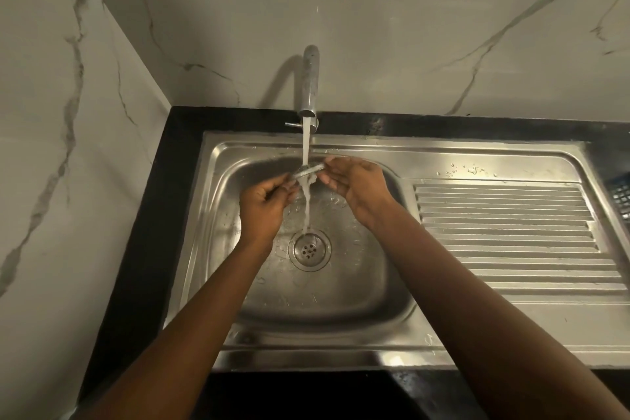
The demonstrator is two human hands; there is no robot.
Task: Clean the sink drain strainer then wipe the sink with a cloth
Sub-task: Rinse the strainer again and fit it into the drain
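Note:
A round metal drain strainer is held edge-on over the steel sink basin, under the stream of water running from the tap. My left hand grips its left edge and my right hand grips its right edge. Water runs off the strainer and falls into the drain opening at the bottom of the basin. No cloth is in view.
A ribbed steel drainboard lies to the right of the basin. A blue mesh basket shows at the right edge. Black countertop frames the sink, with marble-patterned walls behind and to the left.

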